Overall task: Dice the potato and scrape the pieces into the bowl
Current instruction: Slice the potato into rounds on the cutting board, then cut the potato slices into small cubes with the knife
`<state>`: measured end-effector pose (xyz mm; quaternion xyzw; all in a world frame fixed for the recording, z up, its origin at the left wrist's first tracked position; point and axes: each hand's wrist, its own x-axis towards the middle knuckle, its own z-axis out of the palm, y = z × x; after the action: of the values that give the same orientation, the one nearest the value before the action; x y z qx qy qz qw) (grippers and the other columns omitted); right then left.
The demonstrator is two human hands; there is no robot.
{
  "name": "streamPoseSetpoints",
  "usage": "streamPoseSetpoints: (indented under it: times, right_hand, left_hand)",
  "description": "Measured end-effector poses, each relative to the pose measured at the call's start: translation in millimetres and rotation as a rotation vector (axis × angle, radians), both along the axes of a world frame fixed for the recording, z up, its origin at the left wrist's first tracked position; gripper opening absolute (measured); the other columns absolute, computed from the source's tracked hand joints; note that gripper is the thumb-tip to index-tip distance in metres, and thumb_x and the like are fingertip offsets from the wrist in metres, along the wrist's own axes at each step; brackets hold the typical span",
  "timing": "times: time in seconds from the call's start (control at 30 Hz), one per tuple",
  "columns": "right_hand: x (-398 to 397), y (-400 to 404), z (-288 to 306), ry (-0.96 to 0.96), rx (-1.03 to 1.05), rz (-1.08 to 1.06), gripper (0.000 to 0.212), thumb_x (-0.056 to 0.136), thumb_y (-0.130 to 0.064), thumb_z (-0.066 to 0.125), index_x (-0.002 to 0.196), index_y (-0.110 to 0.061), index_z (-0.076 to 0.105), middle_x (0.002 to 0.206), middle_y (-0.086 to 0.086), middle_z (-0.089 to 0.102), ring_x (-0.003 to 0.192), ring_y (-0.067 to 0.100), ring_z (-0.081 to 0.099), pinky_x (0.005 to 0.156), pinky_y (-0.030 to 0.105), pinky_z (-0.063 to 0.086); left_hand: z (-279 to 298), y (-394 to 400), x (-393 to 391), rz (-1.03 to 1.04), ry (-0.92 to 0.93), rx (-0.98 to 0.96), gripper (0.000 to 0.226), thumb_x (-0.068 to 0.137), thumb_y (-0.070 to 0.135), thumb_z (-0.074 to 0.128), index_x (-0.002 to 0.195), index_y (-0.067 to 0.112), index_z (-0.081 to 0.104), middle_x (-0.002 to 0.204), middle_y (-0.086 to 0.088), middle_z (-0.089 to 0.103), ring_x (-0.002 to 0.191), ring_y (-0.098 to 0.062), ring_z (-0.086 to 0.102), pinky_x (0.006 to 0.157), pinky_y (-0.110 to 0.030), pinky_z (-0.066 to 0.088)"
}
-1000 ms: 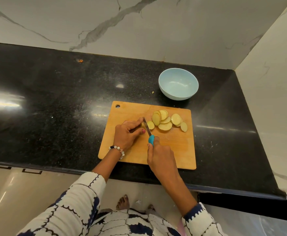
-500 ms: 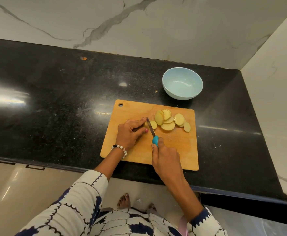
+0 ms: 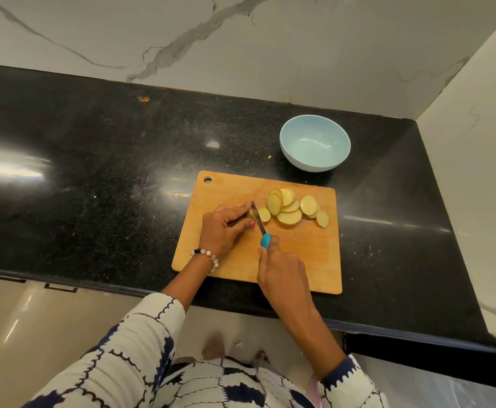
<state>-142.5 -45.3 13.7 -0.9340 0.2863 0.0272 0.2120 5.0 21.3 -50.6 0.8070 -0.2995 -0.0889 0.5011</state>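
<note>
Head view: a small end of potato (image 3: pixel 251 214) is held down on the wood board (image 3: pixel 305 257) by the left hand (image 3: pixel 226 228), fingers curled over it. A knife (image 3: pixel 260 223) w/ a blue handle is gripped by the right hand (image 3: pixel 282 269); its blade is set right beside the left fingertips, on the potato end. Round potato slices (image 3: pixel 292 206) are piled on the board's far right part. A light blue bowl (image 3: pixel 314 142) is seen just behind the board, on the black counter (image 3: pixel 93 172). A bead bracelet (image 3: pixel 207 256) is worn on the left wrist.
</note>
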Motion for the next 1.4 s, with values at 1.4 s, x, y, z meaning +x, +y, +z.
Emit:
streamPoseSetpoints:
  times: [1.4]
  right_hand:
    - [-7.7, -30.0, -29.0, -0.102, -0.159, 0.027, 0.053, 0.102, -0.037, 0.026, 0.148, -0.012, 0.024, 0.081, 0.006, 0.058, 0.064, 0.019, 0.049, 0.056, 0.030, 0.034]
  left_hand:
    - [17.2, 6.2, -11.8, 0.112, 0.180, -0.076, 0.047, 0.069, 0.016, 0.081, 0.114, 0.016, 0.066, 0.106, 0.008, 0.064, 0.093, 0.000, 0.063, 0.080, -0.011, 0.051]
